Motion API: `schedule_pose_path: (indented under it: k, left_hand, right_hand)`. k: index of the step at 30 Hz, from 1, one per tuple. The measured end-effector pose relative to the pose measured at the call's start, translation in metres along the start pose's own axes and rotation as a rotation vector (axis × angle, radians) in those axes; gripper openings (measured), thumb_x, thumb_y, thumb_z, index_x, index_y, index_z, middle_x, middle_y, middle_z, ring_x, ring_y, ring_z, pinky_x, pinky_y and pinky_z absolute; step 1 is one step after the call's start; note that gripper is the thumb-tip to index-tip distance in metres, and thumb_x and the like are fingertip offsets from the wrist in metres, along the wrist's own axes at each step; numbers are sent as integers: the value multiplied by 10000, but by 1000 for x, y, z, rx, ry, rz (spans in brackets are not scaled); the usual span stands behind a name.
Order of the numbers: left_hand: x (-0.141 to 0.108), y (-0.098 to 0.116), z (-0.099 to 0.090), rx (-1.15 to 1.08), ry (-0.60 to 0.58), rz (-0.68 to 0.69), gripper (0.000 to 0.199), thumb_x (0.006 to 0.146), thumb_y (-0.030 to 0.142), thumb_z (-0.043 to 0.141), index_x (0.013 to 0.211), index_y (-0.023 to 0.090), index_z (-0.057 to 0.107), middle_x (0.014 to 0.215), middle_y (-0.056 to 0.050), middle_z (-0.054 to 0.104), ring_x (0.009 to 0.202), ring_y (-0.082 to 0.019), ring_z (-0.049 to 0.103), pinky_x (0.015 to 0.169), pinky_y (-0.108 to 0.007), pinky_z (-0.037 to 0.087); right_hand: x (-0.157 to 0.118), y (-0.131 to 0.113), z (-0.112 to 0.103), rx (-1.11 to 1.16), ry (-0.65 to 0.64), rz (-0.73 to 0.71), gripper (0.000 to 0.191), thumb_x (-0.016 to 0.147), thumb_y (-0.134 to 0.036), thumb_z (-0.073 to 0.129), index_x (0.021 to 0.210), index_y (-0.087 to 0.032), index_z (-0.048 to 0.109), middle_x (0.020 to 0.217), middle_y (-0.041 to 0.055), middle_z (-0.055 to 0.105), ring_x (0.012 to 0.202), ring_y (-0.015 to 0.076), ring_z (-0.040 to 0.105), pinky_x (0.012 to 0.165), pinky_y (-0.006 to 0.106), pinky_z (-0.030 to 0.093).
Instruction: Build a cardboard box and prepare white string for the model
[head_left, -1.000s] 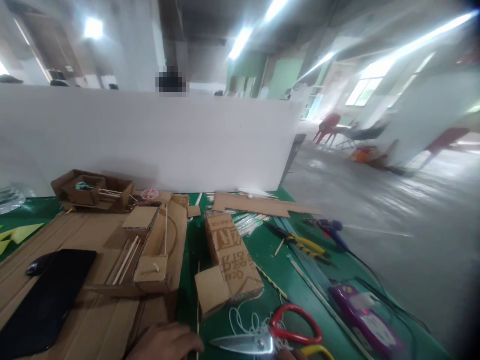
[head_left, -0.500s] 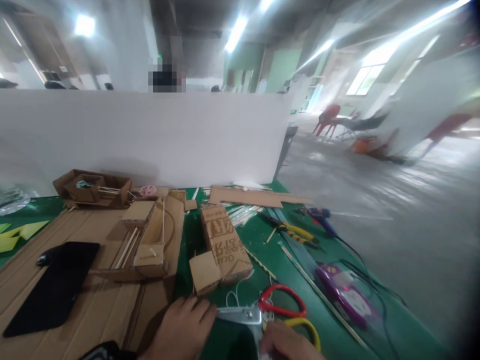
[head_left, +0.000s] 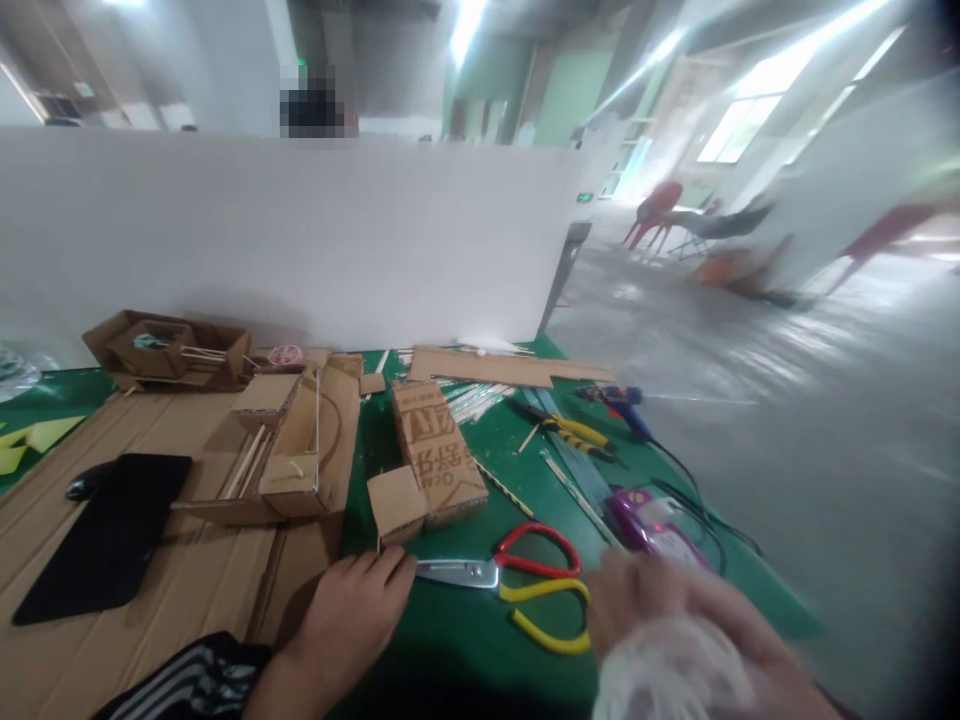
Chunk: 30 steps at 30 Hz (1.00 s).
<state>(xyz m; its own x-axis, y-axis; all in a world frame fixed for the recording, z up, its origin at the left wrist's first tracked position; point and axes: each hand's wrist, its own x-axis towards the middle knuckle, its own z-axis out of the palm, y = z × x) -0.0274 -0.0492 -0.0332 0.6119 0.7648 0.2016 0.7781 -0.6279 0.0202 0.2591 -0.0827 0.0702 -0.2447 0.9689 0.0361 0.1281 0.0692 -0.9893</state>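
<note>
Scissors (head_left: 480, 573) with one red and one yellow handle lie on the green table, blades pointing left. My left hand (head_left: 360, 600) is closed at the blade tips, just in front of a small cardboard box (head_left: 397, 500); what its fingers hold is hidden. That box adjoins a longer printed cardboard box (head_left: 442, 450). Right of the handles is my right hand (head_left: 652, 600), blurred, its fingers curled and their tips unclear. A bundle of white string (head_left: 675, 675) shows in front of my right wrist.
A cardboard structure (head_left: 292, 480), a black pad (head_left: 105, 540) and a mouse are on the left. Pliers (head_left: 574, 430), a glue gun (head_left: 626, 405), a purple device (head_left: 652, 525) with cables and thin sticks lie on the right. A white partition (head_left: 300, 240) stands behind.
My right hand has left the scissors and moved right, with white string now in front of it. The scissor handles are now uncovered. The view has tilted slightly down.
</note>
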Motion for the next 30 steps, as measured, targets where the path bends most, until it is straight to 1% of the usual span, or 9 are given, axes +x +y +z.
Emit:
schedule_pose_path:
  k: [4, 8, 11, 13, 17, 21, 24, 27, 30]
  left_hand:
    - [0, 9, -28, -485, -21, -86, 286, 923, 203, 533, 1194, 243, 617, 1141, -59, 710, 978, -214, 694, 846, -314, 555]
    - [15, 19, -58, -1333, -117, -231, 550, 984, 269, 473, 1509, 303, 310, 1503, -89, 476, 1334, -236, 500, 1078, -396, 442]
    - [38, 23, -63, -1646, -81, -276, 528, 924, 317, 611, 1418, 253, 434, 1381, -98, 558, 1263, -242, 531, 1052, -392, 438]
    - [50, 25, -60, -1747, -68, -365, 328, 872, 361, 685, 1134, 182, 601, 1079, -70, 669, 1008, -201, 625, 908, -324, 485]
    - [53, 24, -55, -1817, -72, -471, 332, 839, 447, 692, 755, 173, 522, 701, 25, 551, 647, -110, 508, 655, -233, 427]
    - [38, 17, -65, -1820, 3, -487, 317, 896, 398, 602, 703, 189, 461, 684, 42, 464, 638, -105, 426, 623, -215, 372]
    - [26, 14, -79, -1750, 108, -538, 206, 914, 341, 579, 788, 180, 557, 828, 10, 546, 762, -131, 476, 704, -222, 394]
    - [18, 13, -93, -1819, 191, -637, 207, 922, 371, 570, 843, 184, 607, 918, -21, 621, 899, -175, 551, 834, -257, 441]
    - [11, 9, -103, -1974, 250, -700, 288, 935, 395, 569, 729, 194, 549, 754, 11, 586, 703, -136, 555, 806, -280, 502]
  right_hand:
    - [34, -10, 6, 476, 176, 125, 252, 665, -358, 844, 767, -263, 633, 724, 10, 607, 530, 166, 584, 471, 279, 480]
    - [60, -3, 23, 646, 94, 195, 280, 674, -331, 859, 826, -227, 649, 713, -10, 627, 553, 131, 584, 510, 248, 497]
    - [66, 3, 34, 679, 18, 216, 279, 685, -331, 864, 807, -199, 650, 754, -4, 655, 597, 113, 592, 542, 219, 500]
    - [67, 5, 38, 677, 4, 236, 273, 703, -343, 855, 817, -190, 658, 751, -4, 658, 592, 104, 587, 541, 206, 492]
    - [68, 10, 38, 638, 53, 280, 282, 741, -403, 816, 869, -184, 692, 715, -2, 657, 522, 94, 552, 489, 204, 465]
    - [67, 21, 33, 557, 82, 279, 313, 784, -462, 766, 910, -181, 711, 601, -26, 591, 408, 44, 411, 380, 158, 299]
    - [65, 30, 29, 493, 97, 287, 324, 795, -480, 750, 919, -183, 713, 630, -29, 580, 391, 13, 314, 358, 147, 181]
    - [61, 38, 22, 393, 136, 248, 325, 807, -489, 736, 907, -181, 708, 692, -18, 595, 417, 9, 305, 372, 150, 184]
    - [59, 43, 14, 301, 141, 214, 330, 817, -501, 721, 887, -181, 681, 667, -29, 566, 435, 21, 325, 389, 156, 202]
